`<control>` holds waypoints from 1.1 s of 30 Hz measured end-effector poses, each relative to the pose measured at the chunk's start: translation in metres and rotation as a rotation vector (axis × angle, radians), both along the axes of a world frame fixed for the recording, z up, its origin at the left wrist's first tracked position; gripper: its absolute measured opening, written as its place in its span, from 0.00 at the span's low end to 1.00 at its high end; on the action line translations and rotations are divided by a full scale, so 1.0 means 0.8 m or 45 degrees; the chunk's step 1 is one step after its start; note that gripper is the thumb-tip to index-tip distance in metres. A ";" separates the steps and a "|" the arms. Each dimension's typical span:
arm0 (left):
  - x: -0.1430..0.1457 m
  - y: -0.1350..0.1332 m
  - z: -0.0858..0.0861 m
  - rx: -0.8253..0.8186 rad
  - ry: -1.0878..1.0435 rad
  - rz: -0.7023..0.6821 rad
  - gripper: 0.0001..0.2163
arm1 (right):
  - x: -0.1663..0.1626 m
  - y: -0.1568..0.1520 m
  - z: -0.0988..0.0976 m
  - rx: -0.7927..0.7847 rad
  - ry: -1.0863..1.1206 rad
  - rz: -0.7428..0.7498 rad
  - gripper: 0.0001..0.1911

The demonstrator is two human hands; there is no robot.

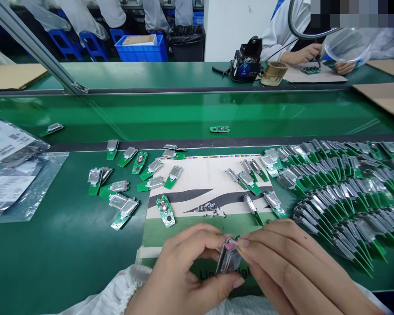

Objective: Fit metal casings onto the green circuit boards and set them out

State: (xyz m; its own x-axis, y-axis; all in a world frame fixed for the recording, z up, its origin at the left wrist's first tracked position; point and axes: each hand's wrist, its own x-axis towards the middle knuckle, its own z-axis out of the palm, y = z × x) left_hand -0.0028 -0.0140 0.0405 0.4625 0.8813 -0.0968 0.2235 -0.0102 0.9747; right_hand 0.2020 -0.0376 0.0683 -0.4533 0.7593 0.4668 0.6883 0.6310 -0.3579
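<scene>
My left hand (184, 267) grips a small circuit board with a silvery battery pack (229, 261) between thumb and fingers, tilted upright above the cardboard sheet. A pink patch shows at the pack's upper end. There, the thumb and fingertips of my right hand (279, 258) are pinched together, touching that end; whatever lies between them is too small and covered to name. Just beyond my hands, a pile of tiny dark and white parts (210, 209) lies on the printed cardboard sheet (184, 229). One bare-faced circuit board (166, 211) lies left of that pile.
Rows of similar boards (335, 205) fan out at right; several more (124, 212) lie scattered left. Plastic bags (16, 175) sit at far left. A green conveyor belt (151, 116) crosses behind, carrying boards. Beyond it are a tape roll (274, 73) and a co-worker's hands (304, 54).
</scene>
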 end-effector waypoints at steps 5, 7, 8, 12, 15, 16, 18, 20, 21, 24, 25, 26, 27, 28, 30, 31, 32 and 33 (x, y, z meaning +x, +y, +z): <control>0.004 0.006 0.007 0.171 0.048 -0.043 0.09 | 0.000 0.002 0.002 -0.033 0.011 0.012 0.17; 0.005 0.008 0.010 0.229 0.057 -0.039 0.09 | -0.002 0.003 0.001 -0.023 0.035 -0.001 0.17; 0.005 0.009 0.010 0.251 0.059 -0.036 0.09 | -0.004 0.003 0.001 -0.023 0.059 0.004 0.17; 0.005 0.009 0.010 0.247 0.095 -0.046 0.10 | -0.013 0.007 0.000 -0.135 0.314 -0.047 0.12; 0.005 0.008 0.011 0.238 0.107 -0.052 0.10 | -0.018 0.010 0.000 -0.213 0.448 -0.066 0.09; 0.005 0.008 0.012 0.245 0.111 -0.051 0.09 | -0.018 0.010 0.000 -0.223 0.460 -0.054 0.09; 0.005 0.008 0.013 0.265 0.119 -0.053 0.09 | -0.018 0.011 0.000 -0.239 0.485 -0.055 0.09; 0.006 0.009 0.015 0.299 0.133 -0.061 0.09 | -0.018 0.010 -0.001 -0.279 0.525 -0.089 0.08; 0.006 0.010 0.015 0.316 0.147 -0.068 0.09 | -0.018 0.010 -0.001 -0.305 0.549 -0.111 0.08; 0.006 0.012 0.016 0.353 0.194 -0.088 0.09 | -0.017 0.011 -0.003 -0.398 0.626 -0.133 0.07; 0.006 0.012 0.015 0.361 0.207 -0.095 0.09 | -0.017 0.011 -0.004 -0.437 0.648 -0.128 0.07; 0.006 0.013 0.015 0.374 0.218 -0.107 0.08 | -0.017 0.012 -0.006 -0.481 0.669 -0.124 0.07; 0.005 0.013 0.015 0.392 0.231 -0.119 0.08 | -0.017 0.012 -0.007 -0.524 0.686 -0.118 0.07; 0.006 0.013 0.015 0.410 0.247 -0.134 0.07 | -0.017 0.012 -0.009 -0.571 0.701 -0.116 0.07; 0.007 0.014 0.016 0.439 0.278 -0.161 0.07 | -0.016 0.012 -0.011 -0.637 0.725 -0.114 0.08; 0.007 0.015 0.016 0.446 0.280 -0.169 0.07 | -0.016 0.013 -0.011 -0.653 0.724 -0.108 0.08; 0.008 0.016 0.017 0.441 0.276 -0.166 0.07 | -0.014 0.014 -0.010 -0.656 0.714 -0.100 0.08; 0.010 0.019 0.018 0.431 0.258 -0.161 0.08 | -0.012 0.017 -0.008 -0.652 0.695 -0.084 0.08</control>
